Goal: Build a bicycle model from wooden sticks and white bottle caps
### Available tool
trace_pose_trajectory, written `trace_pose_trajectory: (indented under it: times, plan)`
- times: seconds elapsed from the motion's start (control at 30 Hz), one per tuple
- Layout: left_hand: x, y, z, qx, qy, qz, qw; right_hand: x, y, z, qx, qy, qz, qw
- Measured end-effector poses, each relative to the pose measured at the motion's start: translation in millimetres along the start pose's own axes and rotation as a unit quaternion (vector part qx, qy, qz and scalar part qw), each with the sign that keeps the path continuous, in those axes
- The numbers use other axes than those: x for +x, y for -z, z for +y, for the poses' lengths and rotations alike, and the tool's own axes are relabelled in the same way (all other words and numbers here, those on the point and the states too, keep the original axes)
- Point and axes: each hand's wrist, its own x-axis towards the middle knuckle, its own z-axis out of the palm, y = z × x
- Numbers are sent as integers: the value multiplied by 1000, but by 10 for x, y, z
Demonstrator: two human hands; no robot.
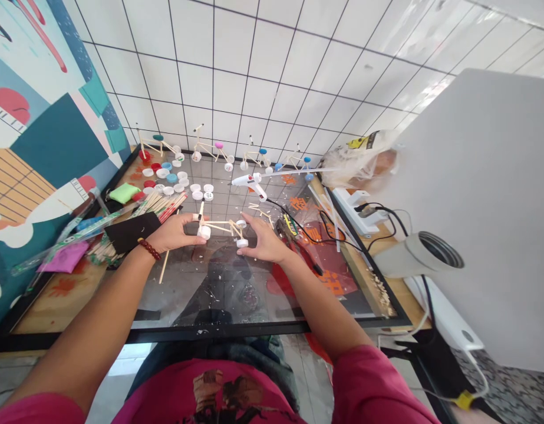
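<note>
A small model tricycle (218,227) made of thin wooden sticks, with white bottle caps for wheels, lies between my hands above the glass tabletop. My left hand (177,232) has thumb and index finger around its front end, beside the front cap wheel (204,232). At the other end, the thumb and index finger of my right hand (265,238) curve around the two rear caps (242,242). A short upright stick with a dark tip rises from the front. Below my left hand, a loose stick (164,268) rests on the glass.
Several finished stick tricycles (210,147) line the tiled wall. Loose bottle caps (168,190) lie in front of them. A white glue gun (251,182) has its cord running right, past pliers (289,228). Stick bundles (159,205) and a black card (132,231) are at left.
</note>
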Motion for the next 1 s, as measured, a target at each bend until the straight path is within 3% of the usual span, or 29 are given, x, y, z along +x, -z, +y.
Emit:
trace_pose_trajectory:
  times: [1.0]
  plan:
    - [5, -4, -31, 4, -22, -4, 1000, 1, -35, 59, 19, 28, 23, 999]
